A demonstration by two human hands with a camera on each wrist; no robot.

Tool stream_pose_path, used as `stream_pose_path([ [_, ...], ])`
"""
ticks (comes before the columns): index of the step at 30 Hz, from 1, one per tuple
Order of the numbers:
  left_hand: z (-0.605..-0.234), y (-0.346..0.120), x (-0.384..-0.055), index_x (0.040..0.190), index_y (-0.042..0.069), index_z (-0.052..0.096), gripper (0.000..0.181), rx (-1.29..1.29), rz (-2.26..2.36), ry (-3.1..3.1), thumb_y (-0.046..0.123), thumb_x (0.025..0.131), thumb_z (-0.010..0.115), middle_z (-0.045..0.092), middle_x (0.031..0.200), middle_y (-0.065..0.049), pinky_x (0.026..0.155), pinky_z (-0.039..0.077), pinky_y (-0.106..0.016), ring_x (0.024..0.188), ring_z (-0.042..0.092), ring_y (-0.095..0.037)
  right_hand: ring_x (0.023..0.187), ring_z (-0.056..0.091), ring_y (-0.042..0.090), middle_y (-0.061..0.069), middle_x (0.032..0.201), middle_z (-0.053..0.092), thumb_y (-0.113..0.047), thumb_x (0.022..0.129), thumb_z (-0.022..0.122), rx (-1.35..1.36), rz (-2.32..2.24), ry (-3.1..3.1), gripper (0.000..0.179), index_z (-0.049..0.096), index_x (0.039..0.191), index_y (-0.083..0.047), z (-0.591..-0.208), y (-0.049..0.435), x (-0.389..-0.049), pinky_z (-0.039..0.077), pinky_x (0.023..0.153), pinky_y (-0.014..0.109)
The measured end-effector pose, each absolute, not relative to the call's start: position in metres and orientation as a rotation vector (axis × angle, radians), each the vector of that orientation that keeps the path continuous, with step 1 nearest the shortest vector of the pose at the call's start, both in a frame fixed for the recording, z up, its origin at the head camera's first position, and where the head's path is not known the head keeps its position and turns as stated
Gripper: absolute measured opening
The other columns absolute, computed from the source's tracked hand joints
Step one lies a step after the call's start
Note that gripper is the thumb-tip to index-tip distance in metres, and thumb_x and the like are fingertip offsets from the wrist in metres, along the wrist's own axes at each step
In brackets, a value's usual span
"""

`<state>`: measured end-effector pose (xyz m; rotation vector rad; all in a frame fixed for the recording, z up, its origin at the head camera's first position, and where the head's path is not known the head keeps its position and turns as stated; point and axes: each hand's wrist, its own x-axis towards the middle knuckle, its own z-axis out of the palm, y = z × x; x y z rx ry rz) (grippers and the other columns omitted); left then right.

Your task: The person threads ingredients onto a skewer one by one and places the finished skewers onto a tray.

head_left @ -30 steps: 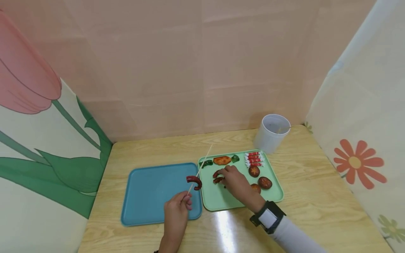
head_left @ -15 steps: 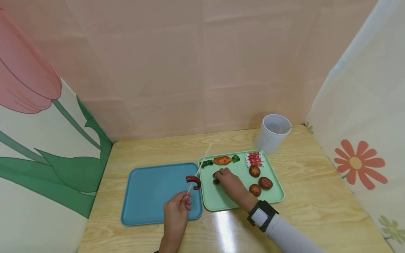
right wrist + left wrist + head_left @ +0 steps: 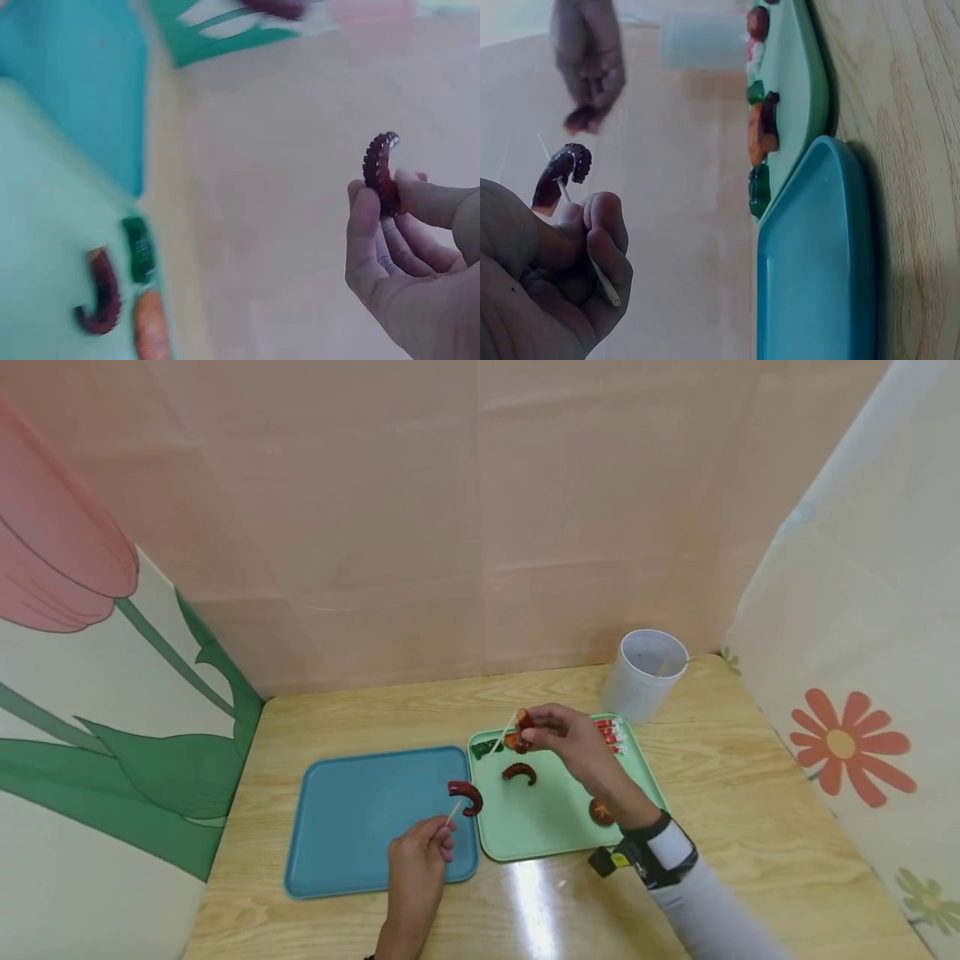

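Note:
My left hand (image 3: 420,864) pinches a thin wooden skewer (image 3: 454,812) near its lower end, over the right part of the blue tray (image 3: 352,835). A curled dark red octopus tentacle (image 3: 467,795) is threaded low on it, as the left wrist view also shows. Above the green tray (image 3: 525,839), my right hand (image 3: 576,743) holds a second tentacle (image 3: 381,176) between thumb and fingers, its cut end up at the skewer's tip in the head view. Another tentacle (image 3: 519,772) lies on the green tray.
Along the green tray's back edge lie a green pepper piece (image 3: 487,749) and an orange piece (image 3: 757,135). Red-and-white sticks (image 3: 613,733) and a brown mushroom (image 3: 602,812) are partly behind the right arm. A white bucket (image 3: 637,685) stands at the back right.
My right hand has picked one tentacle up from the green tray and raised it to the skewer's tip. The left hand stays nearly in place, with its skewer tipped a little.

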<state>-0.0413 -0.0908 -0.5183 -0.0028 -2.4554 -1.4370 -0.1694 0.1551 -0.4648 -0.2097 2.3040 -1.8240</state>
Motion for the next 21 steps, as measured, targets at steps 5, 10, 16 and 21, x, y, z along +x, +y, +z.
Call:
stream_pose_path([
  [5,-0.52,-0.089,-0.041,0.088,-0.005,0.076,0.021,-0.062,-1.431,-2.453,-0.023,0.084,0.066,0.072,0.074,-0.007,0.049,0.051,-0.012,0.056,0.063,-0.007,0.097,0.07,0.009,0.003,0.116,0.071,-0.015,0.1,0.067,-0.168,-1.969,2.13,0.041,0.059,0.135,0.005,-0.441,0.165,-0.171,0.06,0.091,0.027],
  [10,-0.519,-0.089,-0.041,0.089,-0.005,0.077,0.024,-0.063,-1.436,-2.461,-0.024,0.083,0.063,0.073,0.075,-0.007,0.049,0.05,-0.01,0.057,0.065,-0.013,0.097,0.07,0.009,-0.006,0.113,0.071,-0.014,0.1,0.065,-0.218,-2.013,2.061,0.042,0.057,0.136,0.007,-0.433,0.165,-0.167,0.06,0.09,0.025],
  [16,-0.516,-0.089,-0.04,0.091,-0.005,0.077,0.028,-0.044,-1.448,-2.491,-0.026,0.083,0.062,0.075,0.079,-0.007,0.05,0.051,-0.011,0.062,0.066,-0.008,0.099,0.071,0.01,-0.009,0.113,0.073,-0.016,0.099,0.067,-0.252,-2.003,2.098,0.042,0.06,0.135,0.005,-0.431,0.163,-0.165,0.059,0.09,0.026],
  [21,-0.516,-0.088,-0.04,0.09,-0.005,0.077,0.028,-0.048,-1.41,-2.489,-0.027,0.08,0.063,0.074,0.077,-0.006,0.049,0.051,-0.011,0.061,0.065,-0.006,0.1,0.071,0.011,-0.008,0.115,0.074,-0.018,0.097,0.07,-0.278,-1.975,2.147,0.037,0.065,0.13,0.0,-0.427,0.162,-0.163,0.06,0.09,0.027],
])
